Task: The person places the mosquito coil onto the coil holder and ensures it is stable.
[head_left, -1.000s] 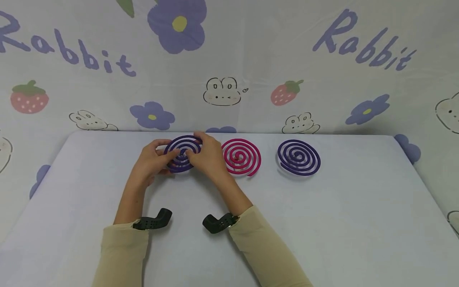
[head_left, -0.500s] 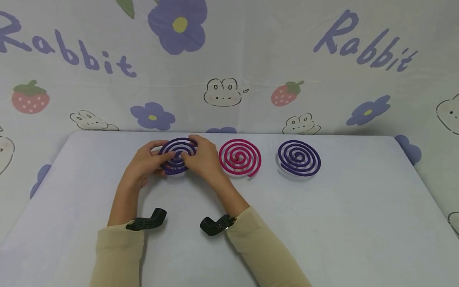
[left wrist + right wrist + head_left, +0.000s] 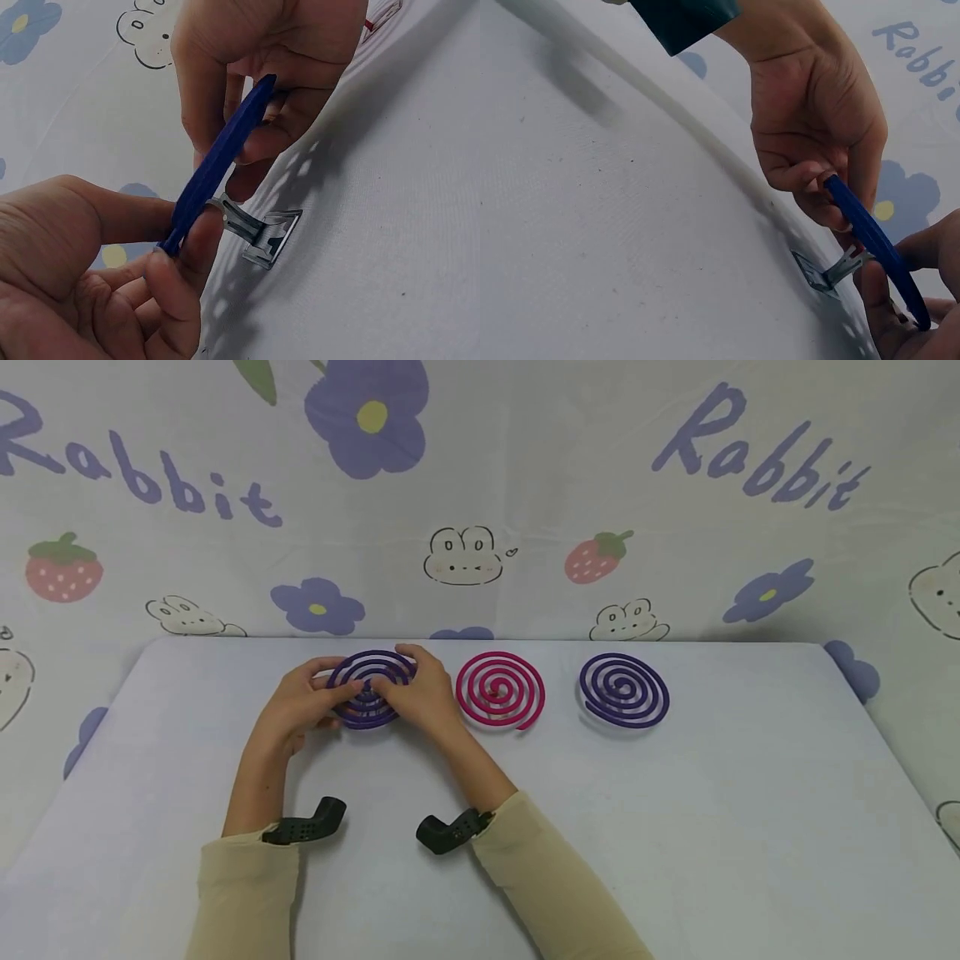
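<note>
A dark purple mosquito coil (image 3: pixel 367 724), blue in the wrist views, sits on a small metal stand (image 3: pixel 271 238) at the left of the row. My left hand (image 3: pixel 300 697) pinches its left edge, thumb on top and fingers below. On the coil's other side, my right hand (image 3: pixel 422 693) grips the right edge, with the thumb reaching toward the centre. The left wrist view shows the coil (image 3: pixel 217 165) edge-on, with the stand's base at the table surface.
To the right lie a pink mosquito coil (image 3: pixel 497 690) and a second dark purple coil (image 3: pixel 622 689), both slightly raised. A white table (image 3: pixel 720 827) bears them. Behind it hangs a printed cloth (image 3: pixel 510 468). Each wrist wears a black camera mount (image 3: pixel 307 828).
Both hands and the coil between them have shifted a little left and nearer to me. During the last half second they have hardly moved. The other two coils stay in place.
</note>
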Available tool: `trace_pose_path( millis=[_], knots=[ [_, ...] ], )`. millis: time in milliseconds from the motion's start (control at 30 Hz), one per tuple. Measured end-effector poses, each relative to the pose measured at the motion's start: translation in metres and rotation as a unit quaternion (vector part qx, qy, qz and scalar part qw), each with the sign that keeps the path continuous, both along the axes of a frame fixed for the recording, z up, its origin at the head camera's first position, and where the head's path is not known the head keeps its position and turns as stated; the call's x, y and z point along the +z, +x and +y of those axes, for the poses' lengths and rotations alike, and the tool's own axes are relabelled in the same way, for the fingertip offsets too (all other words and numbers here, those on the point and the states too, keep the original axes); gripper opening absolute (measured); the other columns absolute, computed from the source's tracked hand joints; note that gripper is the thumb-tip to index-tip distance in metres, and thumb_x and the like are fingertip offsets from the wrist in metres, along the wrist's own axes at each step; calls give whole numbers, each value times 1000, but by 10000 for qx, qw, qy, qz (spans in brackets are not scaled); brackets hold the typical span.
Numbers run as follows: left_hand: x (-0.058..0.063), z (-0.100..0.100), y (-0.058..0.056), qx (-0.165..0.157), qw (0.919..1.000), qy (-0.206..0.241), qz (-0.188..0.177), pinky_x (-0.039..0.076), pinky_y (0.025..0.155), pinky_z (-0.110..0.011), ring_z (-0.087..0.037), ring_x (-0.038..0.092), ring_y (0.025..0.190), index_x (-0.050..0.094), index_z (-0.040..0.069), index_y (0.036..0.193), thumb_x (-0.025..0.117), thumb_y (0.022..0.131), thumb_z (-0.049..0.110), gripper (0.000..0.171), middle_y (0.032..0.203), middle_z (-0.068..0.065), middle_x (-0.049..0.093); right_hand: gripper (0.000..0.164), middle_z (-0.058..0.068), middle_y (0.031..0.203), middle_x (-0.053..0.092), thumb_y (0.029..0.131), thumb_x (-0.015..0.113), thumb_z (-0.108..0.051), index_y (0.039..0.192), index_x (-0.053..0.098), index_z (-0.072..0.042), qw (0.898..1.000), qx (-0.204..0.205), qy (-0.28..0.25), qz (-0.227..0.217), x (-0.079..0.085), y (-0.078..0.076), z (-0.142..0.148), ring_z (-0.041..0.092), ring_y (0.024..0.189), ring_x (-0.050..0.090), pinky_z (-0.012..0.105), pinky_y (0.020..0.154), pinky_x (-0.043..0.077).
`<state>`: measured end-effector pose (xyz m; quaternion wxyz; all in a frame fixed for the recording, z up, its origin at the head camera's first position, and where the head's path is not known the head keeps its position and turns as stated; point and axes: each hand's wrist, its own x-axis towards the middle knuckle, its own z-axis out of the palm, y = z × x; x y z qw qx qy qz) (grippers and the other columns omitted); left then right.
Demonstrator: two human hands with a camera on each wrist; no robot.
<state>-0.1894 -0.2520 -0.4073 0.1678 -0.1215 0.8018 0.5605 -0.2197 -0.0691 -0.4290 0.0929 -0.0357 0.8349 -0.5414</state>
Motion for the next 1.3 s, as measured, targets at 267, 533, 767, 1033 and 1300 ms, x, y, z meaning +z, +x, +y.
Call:
trace_pose_path(
  millis=[267, 533, 767, 1033, 1300],
  knots=[
    [4, 0, 0, -51, 9999, -105, -101, 54, 64, -20, -5, 61, 87, 32, 11, 166, 68, 104, 28, 74, 155, -22, 57, 59, 15, 144, 66, 91, 81, -23, 146, 61, -13, 9998, -169, -98, -108, -2, 1, -3, 32, 132, 64, 45, 114, 54],
    [2, -2, -1, -48, 9996, -222, -139, 54, 66, -20, -8, 60, 89, 34, 12, 166, 69, 103, 30, 75, 154, -20, 58, 57, 16, 143, 67, 91, 80, -21, 144, 62, -12, 9997, -193, -158, 37, -1, 3, -6, 32, 132, 65, 45, 114, 55],
    [0, -2, -1, 4, 9998, -110, -168, 50, 62, -20, -6, 58, 82, 34, 12, 166, 70, 102, 28, 75, 154, -21, 57, 55, 16, 138, 69, 91, 80, -22, 142, 63, -11, 9995, -144, -274, 49, -3, 4, -4, 30, 126, 67, 42, 110, 57],
    [6, 5, 1, 57, 9995, -304, 29, 51, 72, -24, -17, 61, 104, 35, 9, 165, 70, 103, 24, 73, 156, -24, 55, 56, 18, 136, 70, 90, 83, -23, 141, 63, -10, 9982, -139, -561, -138, -10, 0, -1, 30, 121, 69, 42, 106, 60],
    [-2, 0, 1, -69, 9998, -192, -87, 47, 64, -24, -5, 55, 77, 36, 8, 164, 71, 102, 30, 74, 118, -1, 74, 52, 17, 127, 74, 88, 81, -19, 137, 66, -10, 9986, -252, -336, 332, -12, 5, -4, 27, 111, 72, 39, 100, 62]
  ],
)
